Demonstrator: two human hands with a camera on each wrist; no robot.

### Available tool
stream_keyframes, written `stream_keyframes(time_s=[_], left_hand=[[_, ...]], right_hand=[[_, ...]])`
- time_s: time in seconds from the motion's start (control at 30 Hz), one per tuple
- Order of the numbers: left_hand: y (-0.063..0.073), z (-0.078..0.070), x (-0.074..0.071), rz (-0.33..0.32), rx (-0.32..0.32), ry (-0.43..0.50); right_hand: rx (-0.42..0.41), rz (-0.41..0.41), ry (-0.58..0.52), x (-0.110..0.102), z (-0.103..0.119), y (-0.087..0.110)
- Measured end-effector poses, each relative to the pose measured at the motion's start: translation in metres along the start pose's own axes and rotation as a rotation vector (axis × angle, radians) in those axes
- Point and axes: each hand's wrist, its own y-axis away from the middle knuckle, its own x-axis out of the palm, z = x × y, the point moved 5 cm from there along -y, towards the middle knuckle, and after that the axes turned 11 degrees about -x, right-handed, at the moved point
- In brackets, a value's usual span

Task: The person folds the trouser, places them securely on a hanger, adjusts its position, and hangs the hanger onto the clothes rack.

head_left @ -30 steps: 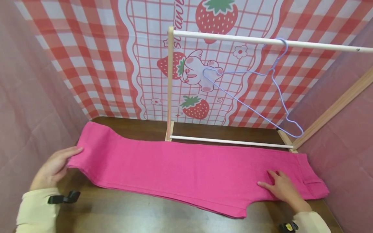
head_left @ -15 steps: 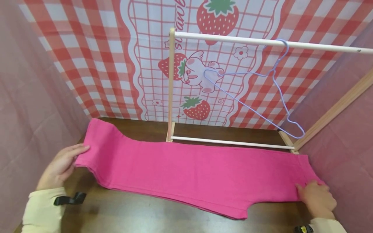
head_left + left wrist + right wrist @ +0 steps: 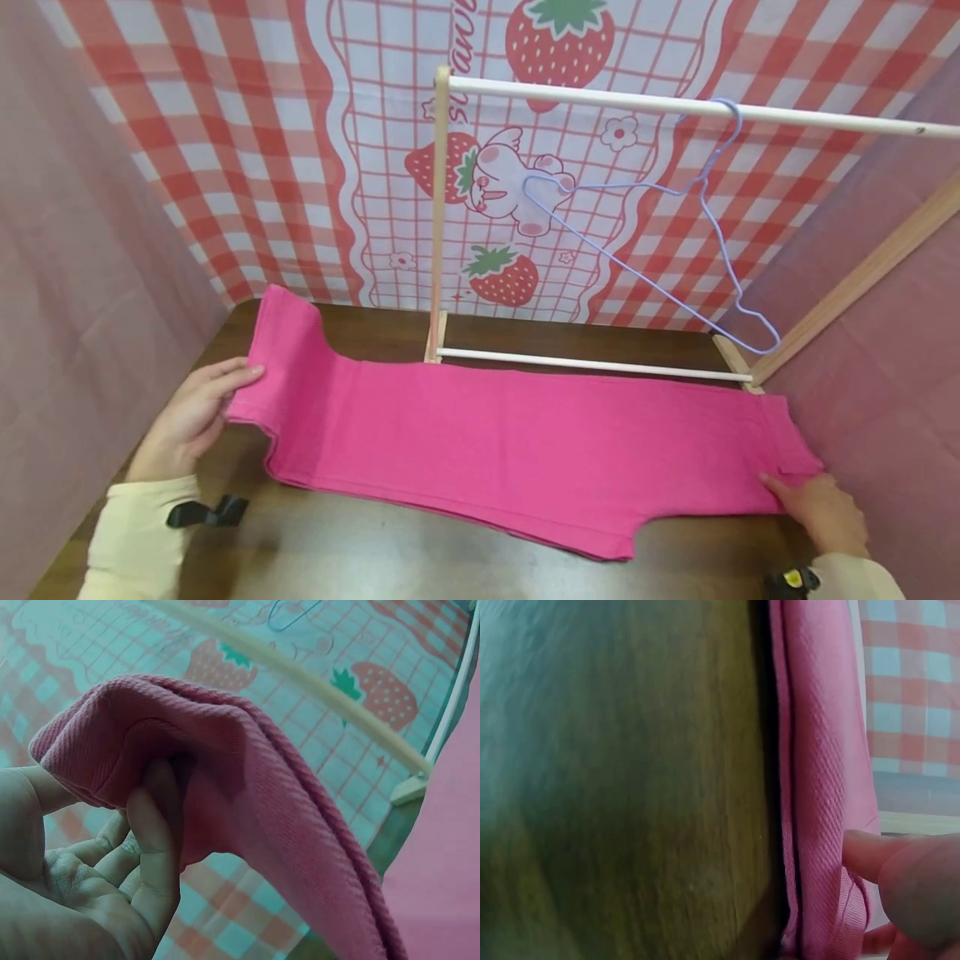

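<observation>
A pair of pink trousers (image 3: 525, 450), folded lengthwise, lies across the wooden table with the legs to the left and the waistband to the right. My left hand (image 3: 191, 412) pinches the leg ends and holds them raised, so the cloth bends upward there. In the left wrist view the fingers reach inside the fold of the hem (image 3: 247, 750). At the other end, my right hand (image 3: 825, 512) grips the waistband's near corner. The right wrist view has its thumb (image 3: 866, 851) on top of the cloth, with another finger lower down at the edge.
Behind the trousers stands a wooden rack with a white top rail (image 3: 600, 97) and a lower bar (image 3: 592, 364). A lilac hanger (image 3: 637, 273) hangs from the rail. Pink curtains (image 3: 90, 250) close off both sides, and a strawberry-print cloth (image 3: 262, 167) covers the back.
My left hand has moved right, lifting the leg ends further up and bending them inward. My right hand has slid from the upper part of the trousers to the waistband corner.
</observation>
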Motion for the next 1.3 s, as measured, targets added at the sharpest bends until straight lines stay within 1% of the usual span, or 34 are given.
stream_keyframes(time_s=[0.17, 0.27, 0.43, 0.57, 0.67, 0.73, 0.87, 0.93, 0.97, 1.0, 1.1, 1.3], left_hand=[[-0.004, -0.002, 0.014, 0.017, 0.0, -0.009], [-0.005, -0.003, 0.021, 0.028, 0.001, -0.011], [-0.006, -0.001, 0.03, 0.038, -0.003, -0.028], [-0.007, 0.0, 0.037, 0.036, -0.005, -0.047], [-0.008, 0.0, 0.042, 0.029, -0.003, -0.056], [-0.009, 0.0, 0.045, 0.022, -0.004, -0.054], [-0.012, 0.0, 0.052, 0.007, -0.007, -0.045], [-0.013, 0.0, 0.057, 0.005, -0.008, -0.042], [-0.014, 0.0, 0.059, 0.007, -0.009, -0.043], [-0.015, 0.001, 0.062, 0.007, -0.009, -0.044], [-0.017, 0.003, 0.069, 0.011, -0.012, -0.041], [-0.022, 0.007, 0.085, 0.001, -0.029, -0.058]], right_hand=[[-0.046, -0.009, -0.092, 0.0, 0.0, -0.001], [-0.049, -0.023, -0.124, -0.001, 0.0, -0.001], [-0.034, -0.064, -0.102, -0.003, 0.001, 0.0], [-0.061, -0.083, -0.078, -0.005, 0.003, -0.001], [-0.08, -0.099, -0.103, -0.004, 0.003, -0.003], [-0.069, -0.122, -0.162, -0.002, 0.001, -0.004], [-0.019, -0.199, -0.451, 0.004, -0.005, -0.006], [-0.004, -0.234, -0.577, 0.007, -0.007, -0.006], [0.005, -0.24, -0.625, 0.008, -0.007, -0.006], [0.007, -0.242, -0.636, 0.008, -0.007, -0.006], [-0.003, -0.225, -0.613, 0.007, -0.005, -0.009], [-0.02, -0.184, -0.407, 0.003, -0.001, -0.01]])
